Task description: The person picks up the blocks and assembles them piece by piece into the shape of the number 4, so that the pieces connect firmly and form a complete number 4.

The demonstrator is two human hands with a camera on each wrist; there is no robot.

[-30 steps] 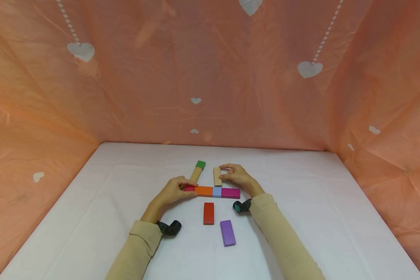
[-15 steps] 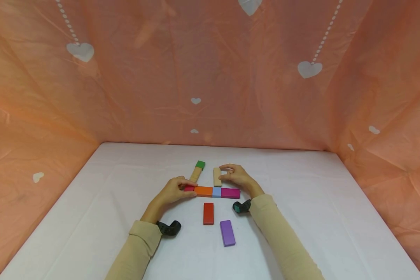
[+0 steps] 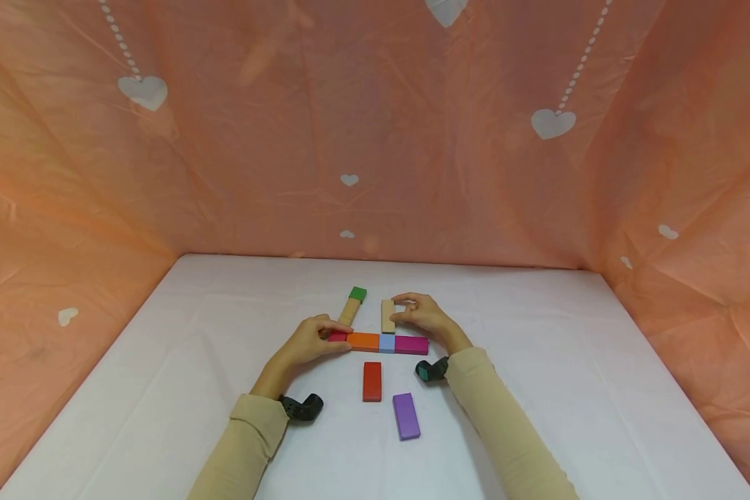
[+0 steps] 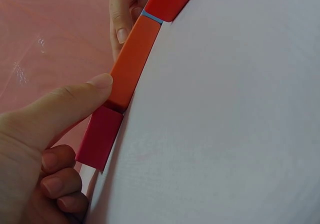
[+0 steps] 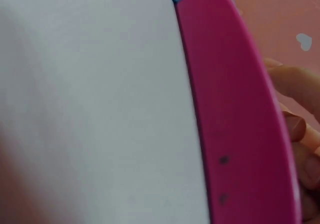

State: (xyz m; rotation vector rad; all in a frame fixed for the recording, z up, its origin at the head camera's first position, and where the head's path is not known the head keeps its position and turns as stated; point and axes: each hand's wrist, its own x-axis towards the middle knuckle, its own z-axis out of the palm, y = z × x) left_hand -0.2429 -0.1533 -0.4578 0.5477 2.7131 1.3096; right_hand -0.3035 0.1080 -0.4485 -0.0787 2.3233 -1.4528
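A row of wooden blocks runs across the white table: crimson (image 4: 100,138), orange (image 3: 365,342), light blue (image 3: 387,344) and magenta (image 3: 411,345). My left hand (image 3: 312,340) pinches the orange block near its left end, thumb on the near side; its other fingers curl beside the crimson block. My right hand (image 3: 426,314) holds a plain wooden block (image 3: 388,317) that stretches back from the light blue one, index finger at its far end and thumb along its right side. In the right wrist view the magenta block hides part of the right fingers (image 5: 297,84).
Behind the left hand, a plain wooden piece (image 3: 350,312) slants away with a green block (image 3: 358,294) at its far end. A red block (image 3: 372,382) and a purple block (image 3: 407,417) lie in front of the row. Orange cloth (image 3: 375,139) walls the table.
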